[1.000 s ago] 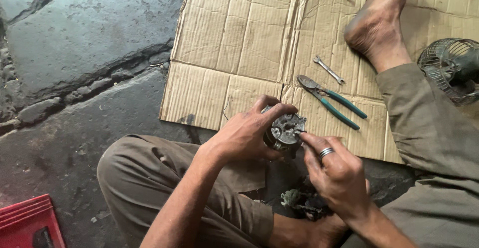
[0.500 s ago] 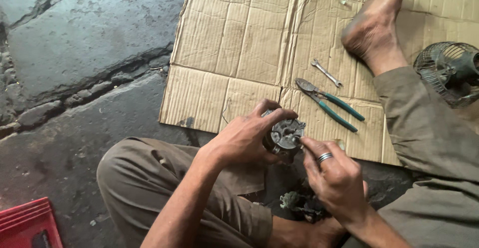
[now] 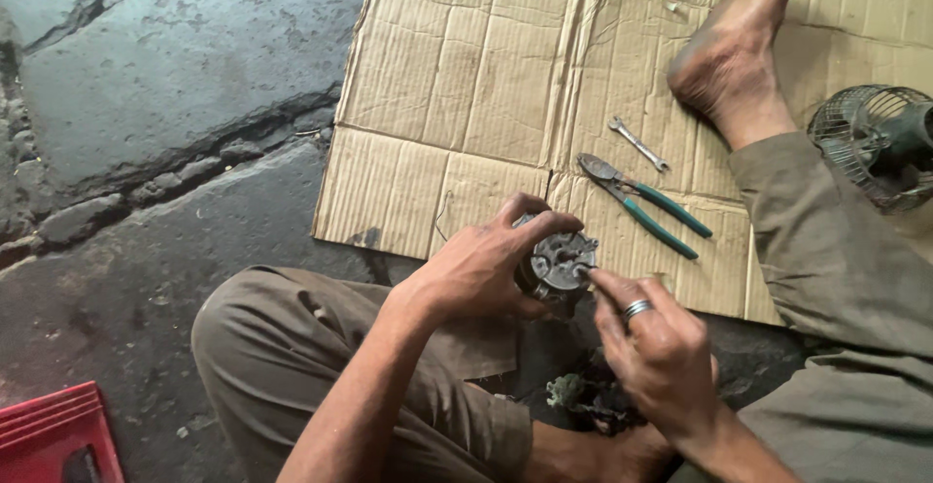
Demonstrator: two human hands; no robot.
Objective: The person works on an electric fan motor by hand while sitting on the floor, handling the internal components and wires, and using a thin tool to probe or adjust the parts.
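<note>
Work looks midway to me: my left hand (image 3: 481,269) grips the round motor part (image 3: 559,264), right hand (image 3: 661,352) fingers pinched at its face, pliers (image 3: 641,206) and wrench (image 3: 639,144) lying unused on the cardboard (image 3: 466,104).

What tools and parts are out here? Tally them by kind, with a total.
Pliers: 1
Wrench: 1
Round metal part, gripped by the left hand and touched by the right hand: 1
Fan guard: 1
Red crate: 1
Total: 5
</note>
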